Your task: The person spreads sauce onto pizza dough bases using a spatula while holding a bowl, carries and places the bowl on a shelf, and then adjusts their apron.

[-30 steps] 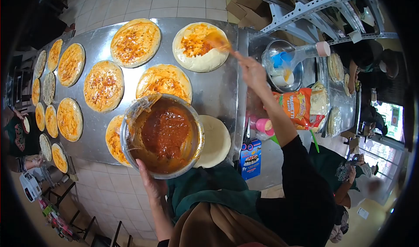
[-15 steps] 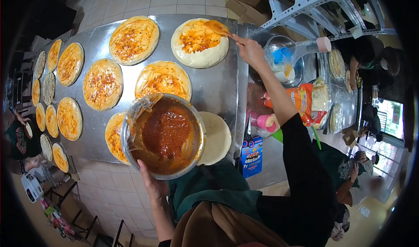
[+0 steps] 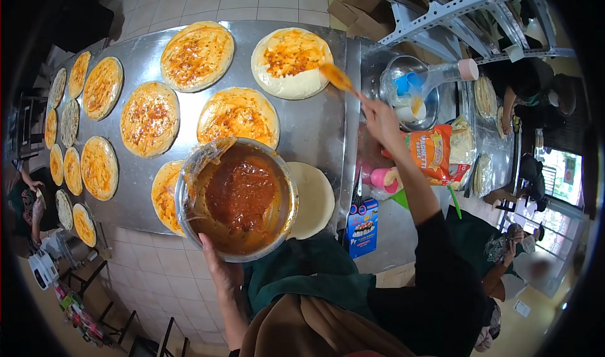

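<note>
My left hand (image 3: 220, 270) grips the near rim of a metal bowl (image 3: 291, 196) of chunky red sauce (image 3: 241, 190). Crumpled plastic film clings to the bowl's left and upper rim. In my right hand (image 3: 382, 125) is the handle of a sauce-coated spoon (image 3: 337, 78), its head at the right edge of a dough round (image 3: 291, 85). Sauce covers that round's upper part, while its lower right stays pale. Beneath the bowl's right side shows a plain dough round (image 3: 315, 199). A sauced round (image 3: 238, 116) lies just beyond the bowl, and another (image 3: 165, 196) is partly hidden by it.
More sauced rounds (image 3: 150, 119) spread leftward over the metal table (image 3: 135, 61). At right are a steel basin (image 3: 431, 108) with cups, an orange sauce packet (image 3: 430, 152), a pink cup (image 3: 382, 178), scissors (image 3: 360, 204) and a blue box (image 3: 363, 230). Other people work at both sides.
My right hand has moved right and toward me, drawing the spoon from the middle of the far dough round to its right edge. The bowl stays nearly still in my left hand.
</note>
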Tool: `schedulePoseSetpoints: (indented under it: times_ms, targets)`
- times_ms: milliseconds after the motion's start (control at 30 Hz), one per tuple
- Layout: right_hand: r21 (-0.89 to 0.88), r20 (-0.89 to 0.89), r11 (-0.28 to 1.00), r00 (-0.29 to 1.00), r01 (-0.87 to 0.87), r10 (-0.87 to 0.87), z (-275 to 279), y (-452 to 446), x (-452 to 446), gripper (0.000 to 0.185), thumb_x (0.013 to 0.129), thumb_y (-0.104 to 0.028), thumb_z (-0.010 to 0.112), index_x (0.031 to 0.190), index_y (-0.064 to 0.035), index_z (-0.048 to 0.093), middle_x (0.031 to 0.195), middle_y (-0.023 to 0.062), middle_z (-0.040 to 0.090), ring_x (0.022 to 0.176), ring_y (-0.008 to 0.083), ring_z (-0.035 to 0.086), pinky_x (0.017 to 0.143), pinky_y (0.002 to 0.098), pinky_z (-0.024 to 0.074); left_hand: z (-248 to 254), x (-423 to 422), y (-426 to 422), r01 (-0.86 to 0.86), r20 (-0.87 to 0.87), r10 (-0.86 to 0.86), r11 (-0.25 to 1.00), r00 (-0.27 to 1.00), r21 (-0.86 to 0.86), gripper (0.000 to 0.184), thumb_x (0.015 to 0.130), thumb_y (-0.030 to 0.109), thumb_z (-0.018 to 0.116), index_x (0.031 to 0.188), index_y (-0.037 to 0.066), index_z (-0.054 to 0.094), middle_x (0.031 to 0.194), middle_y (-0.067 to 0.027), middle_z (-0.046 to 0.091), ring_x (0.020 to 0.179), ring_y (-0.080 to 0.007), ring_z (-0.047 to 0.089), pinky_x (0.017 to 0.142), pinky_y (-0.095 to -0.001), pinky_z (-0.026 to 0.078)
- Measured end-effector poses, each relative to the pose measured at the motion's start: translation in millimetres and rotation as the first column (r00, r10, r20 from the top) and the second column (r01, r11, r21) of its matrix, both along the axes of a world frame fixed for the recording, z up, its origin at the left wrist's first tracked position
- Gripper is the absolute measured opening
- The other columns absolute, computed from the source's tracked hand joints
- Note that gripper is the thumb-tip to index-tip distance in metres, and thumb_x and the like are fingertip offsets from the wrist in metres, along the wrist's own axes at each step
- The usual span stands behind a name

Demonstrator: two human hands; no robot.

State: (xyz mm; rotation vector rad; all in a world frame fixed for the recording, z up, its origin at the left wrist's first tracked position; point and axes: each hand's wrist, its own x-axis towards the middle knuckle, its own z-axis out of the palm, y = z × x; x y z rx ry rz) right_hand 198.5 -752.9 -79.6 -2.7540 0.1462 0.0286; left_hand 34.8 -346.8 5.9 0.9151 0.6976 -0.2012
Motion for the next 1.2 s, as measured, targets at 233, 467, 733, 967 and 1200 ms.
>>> schedulePoseSetpoints:
  times_ms: [233, 467, 733, 967, 1200]
  targets:
    - [0.073, 0.156, 0.997, 0.987, -0.035, 0.024, 14, 27, 51, 0.036, 0.091, -0.018, 0.054, 0.126, -0.0208, 0.060, 0.079, 0.0160, 0.059, 0.074, 0.0354, 0.061, 0.066, 0.0421, 0.0474, 0, 3, 4, 0.043, 0.038, -0.043, 0.999, 0.998, -0.002, 0.068, 0.096, 0.051, 0.042, 0.146, 0.008, 0.026, 0.147, -0.0084, 0.033, 0.135, -0.0233, 0.033, 0.112, -0.0416, 0.026]
    - [-0.159, 0.101, 0.975, 0.980, -0.157, 0.174, -18, 37, -3, 0.039, 0.088, -0.015, 0.055, 0.125, -0.0230, 0.060, 0.081, 0.0108, 0.061, 0.073, 0.0318, 0.062, 0.063, 0.0396, 0.0507, -1, 0, -2, -0.002, -0.006, 0.002, 1.000, 1.000, 0.007, 0.072, 0.094, 0.054, 0.045, 0.146, 0.008, 0.025, 0.148, -0.0087, 0.032, 0.135, -0.0241, 0.033, 0.112, -0.0421, 0.026]
    - [-0.114, 0.216, 0.992, 0.974, -0.049, 0.073, 2, 4, 39, 0.037, 0.090, -0.014, 0.049, 0.124, -0.0208, 0.060, 0.079, 0.0143, 0.058, 0.072, 0.0343, 0.061, 0.065, 0.0447, 0.0501, 1, 5, 1, 0.055, 0.000, -0.055, 0.998, 0.998, -0.011, 0.074, 0.093, 0.055, 0.045, 0.146, 0.008, 0.025, 0.149, -0.0088, 0.031, 0.135, -0.0247, 0.032, 0.112, -0.0436, 0.026]
    - [0.034, 0.151, 0.997, 0.987, -0.063, 0.058, -33, 25, -51, 0.035, 0.092, -0.016, 0.049, 0.126, -0.0186, 0.059, 0.082, 0.0156, 0.061, 0.074, 0.0363, 0.062, 0.067, 0.0449, 0.0499, 2, 6, 3, 0.011, -0.001, -0.011, 0.999, 1.000, 0.031, 0.073, 0.093, 0.055, 0.045, 0.146, 0.008, 0.026, 0.149, -0.0082, 0.031, 0.135, -0.0247, 0.032, 0.112, -0.0437, 0.026]
    - [0.107, 0.214, 0.994, 0.975, 0.035, -0.057, -23, 8, 23, 0.036, 0.090, -0.017, 0.052, 0.126, -0.0190, 0.059, 0.082, 0.0179, 0.061, 0.073, 0.0367, 0.061, 0.067, 0.0459, 0.0482, 1, 6, 5, 0.050, -0.002, -0.050, 0.999, 0.999, 0.005, 0.071, 0.094, 0.054, 0.044, 0.146, 0.008, 0.026, 0.148, -0.0079, 0.033, 0.134, -0.0242, 0.034, 0.112, -0.0428, 0.026]
